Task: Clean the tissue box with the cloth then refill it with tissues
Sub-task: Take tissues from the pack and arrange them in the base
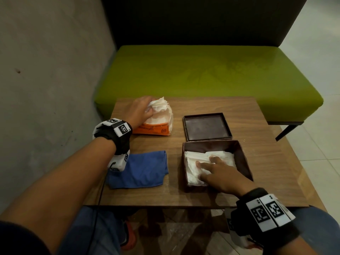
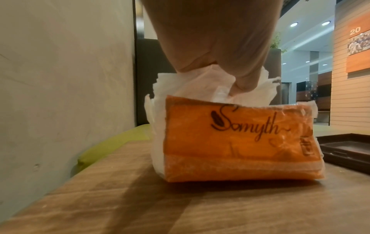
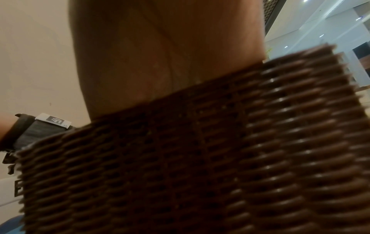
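Currently refilling: left hand [image 1: 139,109] pinches tissue wad [image 1: 159,104] from orange Somyth pack [image 2: 236,139]; right hand [image 1: 219,173], fingers flat, presses tissues [image 1: 220,155] into woven brown tissue box [image 1: 244,159] (likely steadying stack). Lid [image 1: 207,126] behind box, blue cloth [image 1: 145,168] parked left.

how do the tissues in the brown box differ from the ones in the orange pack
The tissues in the brown box lie flat and low inside its walls, while the tissues in the orange pack bunch upward out of the torn top. The right hand presses on the box tissues with straight fingers; the left hand pinches the pack tissues. The first sit in an open rigid box, the second in a soft plastic pack. Both are white and crumpled.
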Demonstrator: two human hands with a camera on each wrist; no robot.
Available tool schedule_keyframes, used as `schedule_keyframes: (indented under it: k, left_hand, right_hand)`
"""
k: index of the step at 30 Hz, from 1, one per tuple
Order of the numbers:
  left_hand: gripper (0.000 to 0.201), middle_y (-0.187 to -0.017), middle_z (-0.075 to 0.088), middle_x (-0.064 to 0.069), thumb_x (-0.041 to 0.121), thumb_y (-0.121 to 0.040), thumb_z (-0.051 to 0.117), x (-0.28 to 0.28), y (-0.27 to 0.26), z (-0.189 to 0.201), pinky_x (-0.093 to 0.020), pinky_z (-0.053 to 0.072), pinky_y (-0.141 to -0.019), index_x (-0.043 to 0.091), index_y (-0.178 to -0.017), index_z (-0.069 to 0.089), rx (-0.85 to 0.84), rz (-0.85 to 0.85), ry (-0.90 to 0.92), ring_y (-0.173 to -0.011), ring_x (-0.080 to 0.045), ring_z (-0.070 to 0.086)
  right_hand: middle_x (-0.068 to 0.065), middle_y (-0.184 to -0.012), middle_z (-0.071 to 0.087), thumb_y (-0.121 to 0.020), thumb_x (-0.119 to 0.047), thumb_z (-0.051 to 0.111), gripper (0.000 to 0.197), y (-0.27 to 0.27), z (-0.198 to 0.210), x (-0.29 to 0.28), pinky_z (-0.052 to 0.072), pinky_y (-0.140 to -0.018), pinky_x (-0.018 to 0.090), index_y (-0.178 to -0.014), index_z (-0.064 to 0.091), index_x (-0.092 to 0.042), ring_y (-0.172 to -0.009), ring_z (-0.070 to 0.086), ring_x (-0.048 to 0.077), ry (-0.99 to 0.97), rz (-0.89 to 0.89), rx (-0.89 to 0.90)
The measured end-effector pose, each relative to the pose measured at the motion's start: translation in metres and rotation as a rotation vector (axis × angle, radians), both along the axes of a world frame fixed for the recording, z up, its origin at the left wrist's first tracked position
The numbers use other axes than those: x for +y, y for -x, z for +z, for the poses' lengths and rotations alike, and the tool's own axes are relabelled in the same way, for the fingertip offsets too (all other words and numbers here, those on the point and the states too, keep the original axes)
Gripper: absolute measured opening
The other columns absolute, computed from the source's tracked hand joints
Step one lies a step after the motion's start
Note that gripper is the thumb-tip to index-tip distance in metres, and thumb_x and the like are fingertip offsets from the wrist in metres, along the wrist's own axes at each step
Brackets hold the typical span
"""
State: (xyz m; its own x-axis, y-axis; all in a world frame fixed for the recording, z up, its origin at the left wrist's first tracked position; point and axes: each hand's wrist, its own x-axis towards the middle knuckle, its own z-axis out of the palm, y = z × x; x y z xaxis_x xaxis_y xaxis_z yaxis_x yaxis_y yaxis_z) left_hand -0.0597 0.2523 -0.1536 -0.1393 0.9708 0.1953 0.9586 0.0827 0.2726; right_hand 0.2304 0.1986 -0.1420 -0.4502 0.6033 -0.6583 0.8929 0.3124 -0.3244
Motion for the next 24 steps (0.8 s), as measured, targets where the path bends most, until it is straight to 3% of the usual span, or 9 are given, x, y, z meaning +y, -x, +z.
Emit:
schedule_keyframes:
  k: [5,10,11,13,15,16,18,20,24]
  left_hand:
    - [0.026,-0.102,0.060,-0.014,0.020,-0.088,0.055,-0.001,0.013,0.007,-0.044,0.048,-0.069,0.010,-0.112,0.054,-0.132,0.049,-0.153,-0.084,-0.031,0.058]
    - [0.028,-0.102,0.058,-0.008,0.015,-0.090,0.052,-0.010,0.008,0.040,-0.024,0.037,-0.068,0.004,-0.116,0.053,-0.522,0.314,-0.401,-0.087,-0.020,0.053]
    - [0.026,-0.104,0.058,-0.006,0.015,-0.091,0.050,-0.016,0.006,0.044,-0.024,0.042,-0.072,0.006,-0.115,0.054,-0.683,0.398,-0.429,-0.090,-0.018,0.054]
    - [0.025,-0.110,0.063,-0.009,0.020,-0.091,0.047,-0.034,0.000,0.054,-0.037,0.052,-0.087,0.009,-0.110,0.058,-1.225,0.450,-0.371,-0.101,-0.024,0.060]
    - [0.031,-0.111,0.067,-0.015,0.028,-0.092,0.047,-0.057,-0.012,0.058,-0.046,0.052,-0.088,0.007,-0.109,0.062,-1.765,0.386,-0.188,-0.103,-0.030,0.064]
    - [0.032,-0.105,0.070,-0.015,0.029,-0.092,0.045,-0.069,-0.021,0.058,-0.044,0.053,-0.084,0.006,-0.107,0.063,-1.917,0.381,-0.112,-0.097,-0.030,0.068]
    - [0.028,-0.088,0.073,-0.013,0.022,-0.088,0.044,-0.088,-0.039,0.055,-0.040,0.057,-0.074,0.005,-0.099,0.064,-2.047,0.373,-0.037,-0.080,-0.028,0.071]
    - [0.028,-0.081,0.071,-0.011,0.018,-0.086,0.040,-0.104,-0.053,0.047,-0.038,0.055,-0.073,0.008,-0.099,0.063,-2.047,0.402,-0.059,-0.080,-0.028,0.067]
    - [0.046,-0.112,0.067,-0.014,0.035,-0.085,0.046,-0.129,-0.074,0.033,-0.043,0.047,-0.090,0.012,-0.123,0.059,-2.114,0.427,-0.024,-0.107,-0.033,0.058]
  right_hand:
    - [0.010,-0.160,0.011,-0.097,-0.040,0.044,0.055,-0.002,-0.013,0.003,0.018,-0.117,0.039,-0.149,0.027,-0.036,-0.146,0.016,0.032,-0.007,-0.042,0.001]
    - [0.007,-0.146,0.036,-0.088,-0.035,0.055,0.056,-0.002,-0.019,-0.001,0.038,-0.105,0.042,-0.136,0.031,-0.021,-0.132,0.038,0.032,-0.050,-0.169,0.094]
    - [0.008,-0.143,0.040,-0.087,-0.034,0.057,0.055,-0.002,-0.020,-0.001,0.040,-0.103,0.042,-0.133,0.031,-0.017,-0.128,0.041,0.031,-0.056,-0.204,0.119]
    - [0.011,-0.140,0.044,-0.087,-0.034,0.059,0.060,-0.003,-0.021,-0.002,0.043,-0.100,0.042,-0.133,0.027,-0.014,-0.125,0.045,0.031,-0.070,-0.244,0.156]
    - [0.015,-0.137,0.049,-0.089,-0.037,0.059,0.070,-0.004,-0.021,-0.002,0.044,-0.099,0.042,-0.140,0.016,-0.015,-0.124,0.049,0.033,-0.095,-0.245,0.171]
    - [0.016,-0.134,0.052,-0.091,-0.038,0.057,0.072,-0.004,-0.020,-0.002,0.045,-0.098,0.043,-0.142,0.011,-0.015,-0.122,0.052,0.033,-0.118,-0.241,0.172]
    - [0.015,-0.127,0.060,-0.096,-0.039,0.048,0.070,-0.003,-0.018,-0.004,0.048,-0.093,0.041,-0.147,0.006,-0.016,-0.113,0.059,0.032,-0.174,-0.222,0.162]
    - [0.012,-0.124,0.063,-0.100,-0.041,0.037,0.059,-0.003,-0.014,-0.006,0.047,-0.086,0.039,-0.147,0.011,-0.018,-0.109,0.060,0.032,-0.234,-0.160,0.113]
    - [0.007,-0.116,0.060,-0.101,-0.033,0.032,0.029,-0.001,-0.008,-0.010,0.045,-0.073,0.036,-0.116,0.048,-0.013,-0.101,0.061,0.029,-0.503,-0.049,0.027]
